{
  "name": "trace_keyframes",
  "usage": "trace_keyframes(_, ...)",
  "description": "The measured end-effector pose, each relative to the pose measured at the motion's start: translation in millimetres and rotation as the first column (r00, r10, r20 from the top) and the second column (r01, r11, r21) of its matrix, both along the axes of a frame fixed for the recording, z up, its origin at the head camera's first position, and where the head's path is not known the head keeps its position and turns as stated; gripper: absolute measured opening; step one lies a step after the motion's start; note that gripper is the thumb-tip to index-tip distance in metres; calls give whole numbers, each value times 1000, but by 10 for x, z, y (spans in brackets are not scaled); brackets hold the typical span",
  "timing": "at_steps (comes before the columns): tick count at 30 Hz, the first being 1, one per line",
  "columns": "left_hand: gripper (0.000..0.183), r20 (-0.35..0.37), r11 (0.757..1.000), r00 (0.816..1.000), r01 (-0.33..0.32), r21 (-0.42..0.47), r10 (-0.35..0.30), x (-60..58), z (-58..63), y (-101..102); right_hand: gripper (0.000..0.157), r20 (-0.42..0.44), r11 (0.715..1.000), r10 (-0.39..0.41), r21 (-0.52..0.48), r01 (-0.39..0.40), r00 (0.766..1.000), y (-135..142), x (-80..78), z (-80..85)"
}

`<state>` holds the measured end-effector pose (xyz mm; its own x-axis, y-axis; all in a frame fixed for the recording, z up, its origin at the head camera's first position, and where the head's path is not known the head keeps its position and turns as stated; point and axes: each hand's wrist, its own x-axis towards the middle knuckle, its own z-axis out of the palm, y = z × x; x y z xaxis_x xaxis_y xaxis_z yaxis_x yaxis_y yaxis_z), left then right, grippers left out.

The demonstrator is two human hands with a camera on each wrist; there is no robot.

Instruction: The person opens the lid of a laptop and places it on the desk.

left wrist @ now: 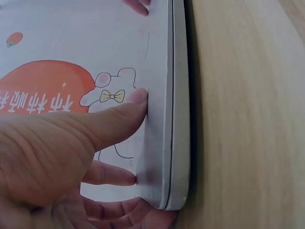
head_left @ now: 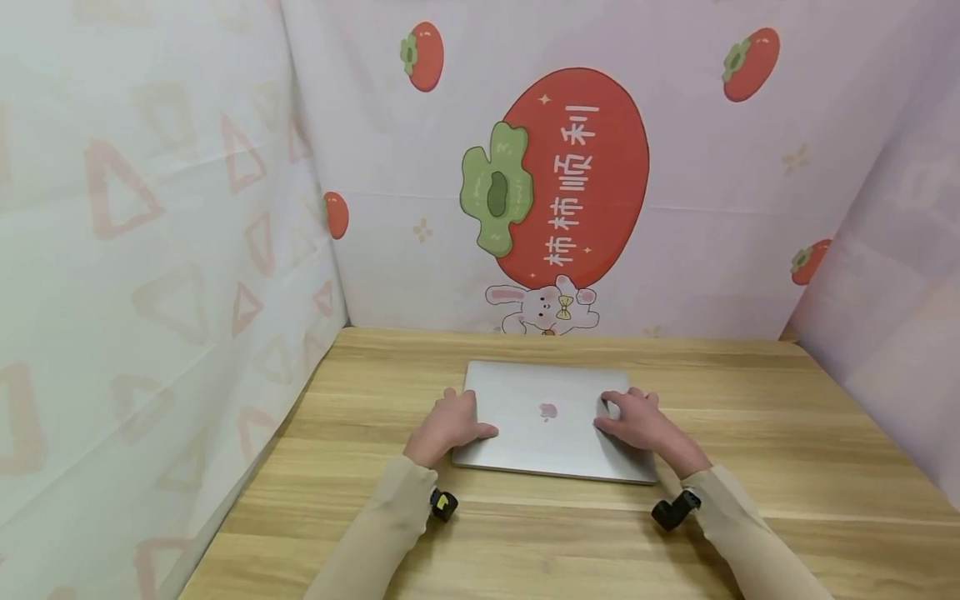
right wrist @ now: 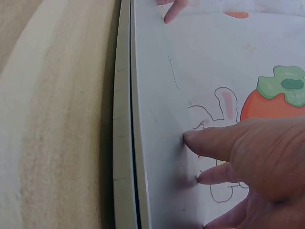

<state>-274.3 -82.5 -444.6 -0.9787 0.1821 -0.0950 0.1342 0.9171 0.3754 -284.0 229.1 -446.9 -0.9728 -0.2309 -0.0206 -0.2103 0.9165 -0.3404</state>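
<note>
A shut silver laptop (head_left: 525, 450) lies flat on the wooden table, its lid marked with an apple logo. My left hand (head_left: 448, 425) grips it at the left side, thumb across the lid and fingers by the edge and corner; the left wrist view shows its thumb (left wrist: 114, 121) on the glossy lid (left wrist: 155, 143). Over the right part rests my right hand (head_left: 641, 423), thumb and forefinger reaching inward. In the right wrist view that thumb (right wrist: 219, 140) and other fingertips touch the lid (right wrist: 162, 157), near the front edge.
The wooden table (head_left: 525, 542) extends around the laptop. Behind it hangs a printed backdrop (head_left: 690, 167) with persimmons and a rabbit; a patterned sheet (head_left: 187, 292) borders the left side. Black wrist cameras (head_left: 675, 510) are strapped near the sleeves. The lid mirrors the backdrop.
</note>
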Motion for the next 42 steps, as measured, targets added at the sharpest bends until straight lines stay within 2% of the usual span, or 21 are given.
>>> trace_keyframes(11, 65, 19, 1000, 999, -28, -11, 29, 50, 106, -17, 55, -17, 1000, -7, -12, 7, 1000, -30, -24, -51)
trace_keyframes(20, 70, 6, 998, 1000, -29, -58, 30, 53, 91, -40, 54, -31, 1000, 10, -9, -11, 999, -60, -47, -54)
trace_keyframes(32, 63, 35, 998, 998, -43, -35, 45, 103, 137, -50, 53, -16, 1000, 7, -24, -8, 1000, -88, -22, -44)
trace_keyframes(42, 65, 39, 998, 999, -21, -58, 23, 72, 124, -64, 52, 11, 1000, 31, 6, -31, 999, -83, 26, 5)
